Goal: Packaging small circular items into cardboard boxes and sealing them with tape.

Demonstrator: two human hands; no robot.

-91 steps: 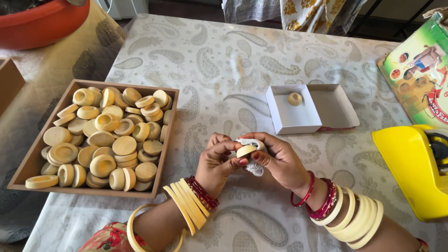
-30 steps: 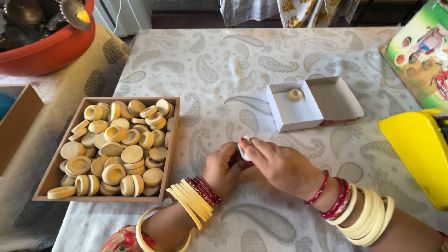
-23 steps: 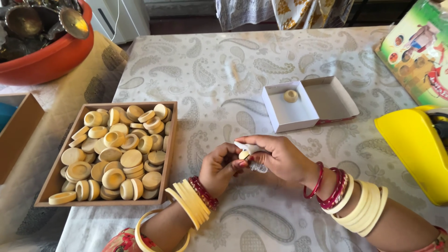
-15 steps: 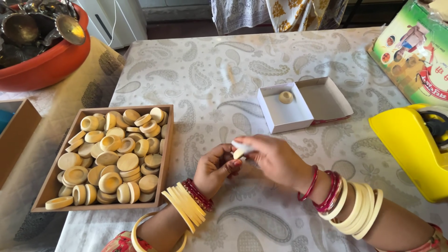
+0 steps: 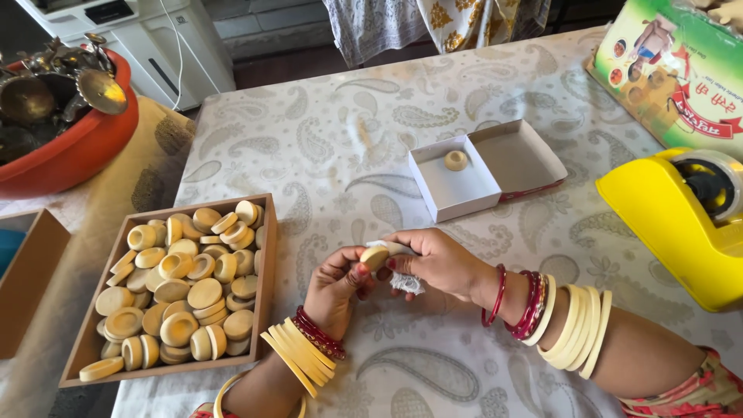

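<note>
Both my hands meet over the patterned tablecloth near its front. My left hand pinches a small cream-coloured round disc from below. My right hand closes over the same disc together with a bit of white cloth that hangs under my fingers. To the left stands a wooden tray filled with several similar discs. Behind my hands lies a small open white box with one disc inside it.
A yellow tape dispenser sits at the right edge, with a green printed package behind it. A red bowl of metal items stands far left. A brown cardboard box is at the left, a white machine beyond.
My hands stayed together on the disc and cloth, turning it slightly. The view shifted, so the table contents sit a little differently in frame.
</note>
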